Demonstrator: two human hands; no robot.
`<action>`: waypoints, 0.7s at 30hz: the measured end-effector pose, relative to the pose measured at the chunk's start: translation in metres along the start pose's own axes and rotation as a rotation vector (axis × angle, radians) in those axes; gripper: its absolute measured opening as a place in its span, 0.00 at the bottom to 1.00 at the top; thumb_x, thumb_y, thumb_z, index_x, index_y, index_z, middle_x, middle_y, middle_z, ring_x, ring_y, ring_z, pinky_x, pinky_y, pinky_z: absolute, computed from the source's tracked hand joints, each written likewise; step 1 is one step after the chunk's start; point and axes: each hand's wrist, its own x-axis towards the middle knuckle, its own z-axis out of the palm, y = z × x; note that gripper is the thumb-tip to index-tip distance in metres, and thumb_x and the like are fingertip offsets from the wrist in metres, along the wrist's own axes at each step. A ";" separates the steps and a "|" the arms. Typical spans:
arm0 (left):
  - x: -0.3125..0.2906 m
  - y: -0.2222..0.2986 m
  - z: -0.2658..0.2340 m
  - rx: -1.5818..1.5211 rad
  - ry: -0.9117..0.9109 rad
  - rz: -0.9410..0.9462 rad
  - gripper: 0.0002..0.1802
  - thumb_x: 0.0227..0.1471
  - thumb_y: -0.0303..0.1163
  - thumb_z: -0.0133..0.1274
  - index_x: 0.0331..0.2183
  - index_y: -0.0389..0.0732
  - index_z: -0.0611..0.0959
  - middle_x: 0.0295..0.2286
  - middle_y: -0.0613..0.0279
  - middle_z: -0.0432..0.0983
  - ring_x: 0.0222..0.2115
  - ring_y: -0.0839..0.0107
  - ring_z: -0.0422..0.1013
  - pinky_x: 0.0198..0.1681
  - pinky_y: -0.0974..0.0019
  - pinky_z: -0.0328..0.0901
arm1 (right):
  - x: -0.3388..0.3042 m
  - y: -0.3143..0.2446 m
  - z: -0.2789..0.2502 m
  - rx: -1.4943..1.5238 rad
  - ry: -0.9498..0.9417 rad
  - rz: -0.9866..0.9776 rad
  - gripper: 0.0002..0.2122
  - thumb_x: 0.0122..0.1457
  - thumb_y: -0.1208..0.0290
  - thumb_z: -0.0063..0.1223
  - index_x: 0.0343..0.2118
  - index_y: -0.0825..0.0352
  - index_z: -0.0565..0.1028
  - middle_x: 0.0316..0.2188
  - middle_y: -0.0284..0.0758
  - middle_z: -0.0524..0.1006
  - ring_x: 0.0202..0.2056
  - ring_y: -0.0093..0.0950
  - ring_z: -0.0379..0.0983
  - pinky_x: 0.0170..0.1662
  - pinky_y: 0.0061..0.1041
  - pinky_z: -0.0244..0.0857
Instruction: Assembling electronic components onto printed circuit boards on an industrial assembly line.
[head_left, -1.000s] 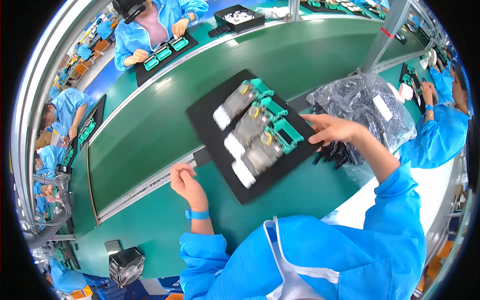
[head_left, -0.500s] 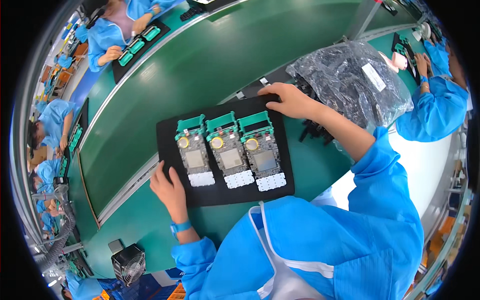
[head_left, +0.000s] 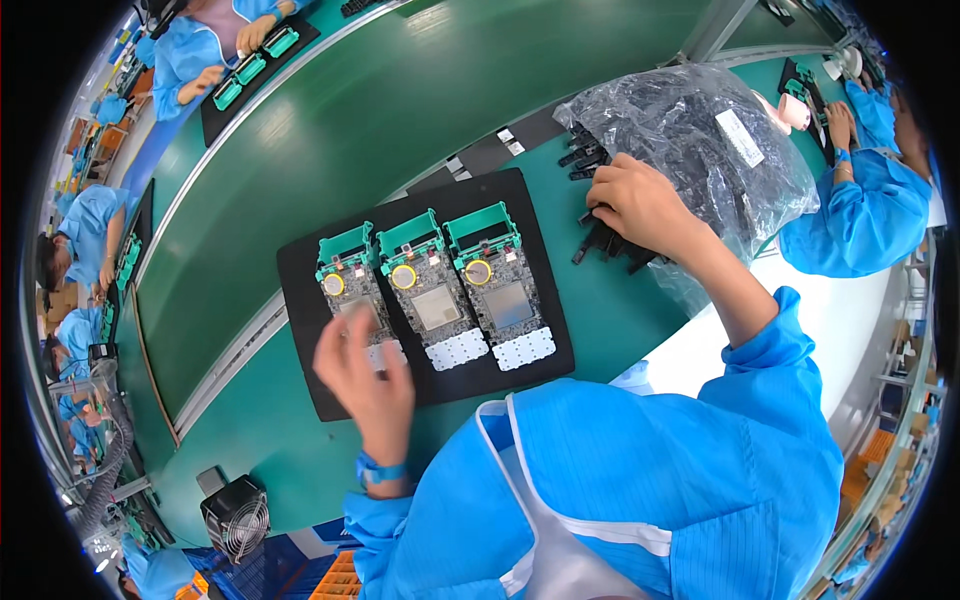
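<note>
Three circuit boards with green plastic frames lie side by side on a black mat (head_left: 300, 290): a left board (head_left: 358, 285), a middle board (head_left: 435, 305) and a right board (head_left: 507, 303). Each carries a round yellow-rimmed cell and a white dotted strip at its near end. Over the left board hovers my left hand (head_left: 368, 380), its fingers apart and a little blurred, hiding part of that board. My right hand (head_left: 640, 207) reaches into a pile of small black plastic parts (head_left: 603, 240), fingers curled down; whatever lies between the fingertips is hidden.
A clear plastic bag (head_left: 700, 140) of black parts lies at the right, behind my right hand. A small black fan (head_left: 238, 520) stands at the near left. Beyond the metal rail runs a green belt (head_left: 400, 110). Co-workers in blue sit across and at the right.
Both hands have left the mat's edges. My right hand has moved right to the black parts; my left has come in over the left board. The mat appears shifted slightly left and turned.
</note>
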 end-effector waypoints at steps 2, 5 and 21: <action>-0.001 0.021 0.005 0.032 -0.145 0.116 0.28 0.46 0.27 0.57 0.52 0.42 0.76 0.53 0.47 0.64 0.53 0.48 0.61 0.56 0.50 0.56 | 0.006 -0.001 0.001 0.017 0.016 -0.030 0.04 0.49 0.74 0.59 0.29 0.66 0.78 0.30 0.31 0.74 0.38 0.33 0.69 0.42 0.33 0.67; -0.001 0.045 0.027 -0.057 -0.242 0.196 0.34 0.43 0.28 0.60 0.55 0.43 0.74 0.57 0.44 0.59 0.58 0.44 0.57 0.59 0.49 0.55 | 0.012 -0.005 0.014 -0.012 0.105 -0.063 0.04 0.50 0.73 0.59 0.29 0.65 0.77 0.28 0.32 0.72 0.36 0.34 0.69 0.40 0.33 0.67; -0.008 0.058 0.050 0.058 -0.369 0.230 0.40 0.49 0.54 0.57 0.61 0.52 0.68 0.62 0.38 0.51 0.63 0.40 0.47 0.61 0.36 0.45 | -0.015 -0.042 0.018 -0.075 0.155 0.182 0.07 0.49 0.72 0.59 0.27 0.65 0.72 0.25 0.35 0.71 0.32 0.36 0.70 0.34 0.35 0.67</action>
